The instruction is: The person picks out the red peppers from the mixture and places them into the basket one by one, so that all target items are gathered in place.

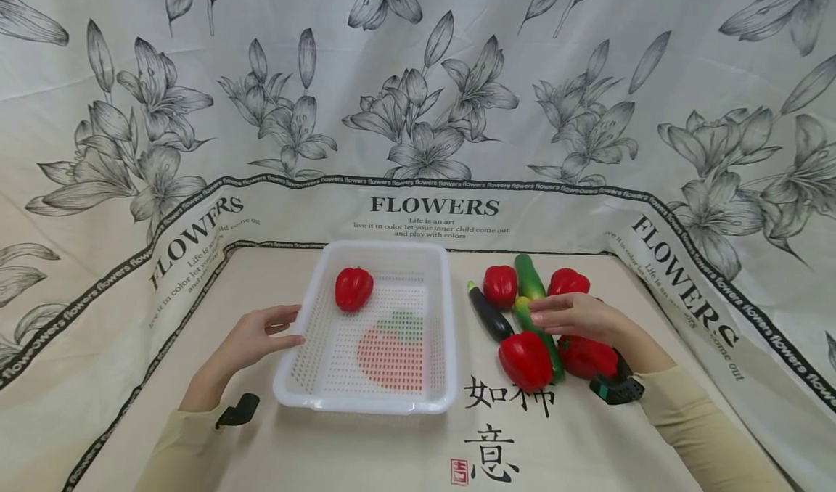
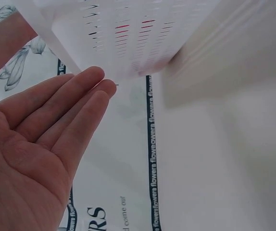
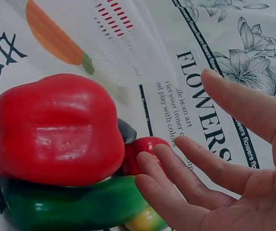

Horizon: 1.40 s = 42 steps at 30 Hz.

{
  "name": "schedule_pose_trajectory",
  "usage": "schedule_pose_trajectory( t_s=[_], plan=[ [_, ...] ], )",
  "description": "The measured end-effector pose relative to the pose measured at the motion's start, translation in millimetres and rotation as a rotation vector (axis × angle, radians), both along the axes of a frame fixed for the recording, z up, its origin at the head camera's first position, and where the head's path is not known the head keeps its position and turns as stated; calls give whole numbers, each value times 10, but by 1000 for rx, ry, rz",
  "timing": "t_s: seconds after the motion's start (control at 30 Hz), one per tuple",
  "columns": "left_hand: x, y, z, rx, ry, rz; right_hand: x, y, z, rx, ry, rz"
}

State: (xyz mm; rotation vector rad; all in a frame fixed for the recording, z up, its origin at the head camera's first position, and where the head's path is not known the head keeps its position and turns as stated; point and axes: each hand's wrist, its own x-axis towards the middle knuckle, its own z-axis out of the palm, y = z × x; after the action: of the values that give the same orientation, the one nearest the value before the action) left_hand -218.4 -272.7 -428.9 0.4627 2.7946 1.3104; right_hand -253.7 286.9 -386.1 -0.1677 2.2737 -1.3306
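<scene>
My left hand (image 1: 257, 338) is beside the left wall of a white perforated plastic basket (image 1: 366, 403), thumb and fingers apart and nothing held. In the left wrist view its fingers (image 2: 75, 103) extend near the basket wall; whether they touch cannot be told. One red bell pepper (image 1: 353, 289) lies inside the basket at the back left. My right hand (image 1: 581, 316) hovers over a group of vegetables, fingers extended and holding nothing. Beneath and around it are a front red bell pepper (image 1: 525, 361), a green cucumber-like vegetable (image 3: 75, 203) with a yellow tip nearby, and a dark eggplant (image 1: 490, 312).
Farther back lie another long green vegetable (image 1: 530, 277) and two red peppers, one left (image 1: 500, 286) and one right (image 1: 568, 281). Another red pepper (image 1: 588, 358) is partly under my right wrist. Flower-printed cloth (image 1: 431, 216) walls in the back and sides of the table.
</scene>
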Motion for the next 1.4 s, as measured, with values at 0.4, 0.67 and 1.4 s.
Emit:
schedule_pose_trajectory(
  t_s=[0.4,0.67,1.4],
  plan=[
    [11,-1,9,11,13,-9,112,44,-118,69,9,-21],
    [23,7,20,12,17,-9,166,57,-193,55,8,-37],
    [28,7,28,21,11,-8,218,-36,-276,41,-14,-51]
  ],
)
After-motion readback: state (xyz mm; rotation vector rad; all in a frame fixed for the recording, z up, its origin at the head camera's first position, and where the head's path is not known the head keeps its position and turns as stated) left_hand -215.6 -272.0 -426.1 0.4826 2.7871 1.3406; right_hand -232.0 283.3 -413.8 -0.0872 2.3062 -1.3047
